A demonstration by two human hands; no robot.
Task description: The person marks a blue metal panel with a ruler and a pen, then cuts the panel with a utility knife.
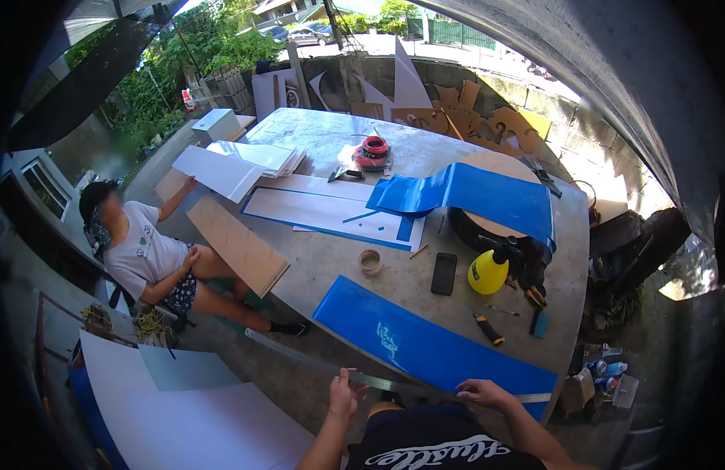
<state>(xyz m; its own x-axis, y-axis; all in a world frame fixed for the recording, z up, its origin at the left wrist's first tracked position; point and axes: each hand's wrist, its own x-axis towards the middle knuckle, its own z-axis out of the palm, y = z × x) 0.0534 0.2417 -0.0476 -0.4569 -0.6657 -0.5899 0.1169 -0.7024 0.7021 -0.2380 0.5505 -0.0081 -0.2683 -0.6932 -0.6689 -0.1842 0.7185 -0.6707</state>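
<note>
Holding a long metal ruler point(380, 384) by the near edge of the table point(402, 278), I use both hands, probably because one alone would let so thin a strip sag. My left hand point(344, 394) pinches it between thumb and bent fingers, out past the edge, where the tabletop cannot bear it. My right hand point(488, 393) curls its fingers down at the ruler by the blue sheet point(437, 333); whether they pinch or merely rest, I cannot tell. The ruler's right end lies over the sheet near the table's near right corner; its left end juts into the air. The sheet lies flat along the near edge, likely for easy reach. A yellow-and-black tool point(488, 330) sits just beyond it, perhaps to be handy without covering it.
</note>
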